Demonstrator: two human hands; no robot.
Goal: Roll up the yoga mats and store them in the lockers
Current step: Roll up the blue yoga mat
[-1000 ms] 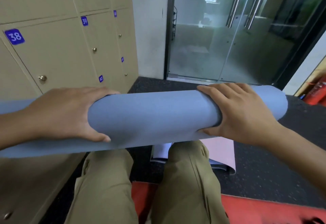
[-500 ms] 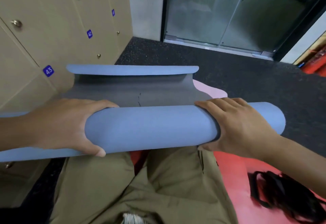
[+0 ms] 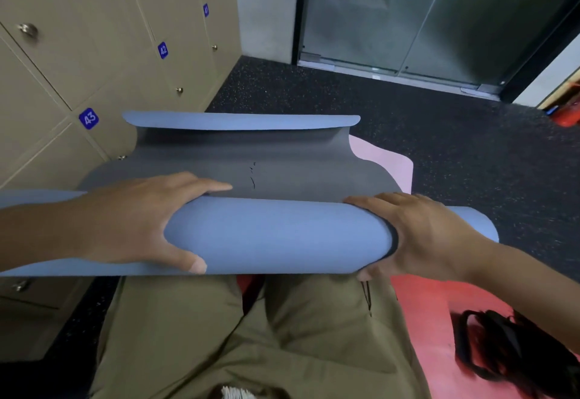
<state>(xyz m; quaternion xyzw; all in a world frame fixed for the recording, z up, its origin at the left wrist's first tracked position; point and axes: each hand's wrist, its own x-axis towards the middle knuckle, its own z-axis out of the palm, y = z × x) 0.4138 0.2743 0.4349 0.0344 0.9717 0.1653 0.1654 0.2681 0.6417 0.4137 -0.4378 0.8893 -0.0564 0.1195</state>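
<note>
While curled over blue mat roll (image 3: 276, 235), left hand (image 3: 135, 219) and right hand (image 3: 417, 235) grip it, seemingly firmly.

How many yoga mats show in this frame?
3: the blue mat gripped by both hands across the lap, a pink mat on the floor beyond it, a red mat underneath the person. Others may be hidden.
</note>
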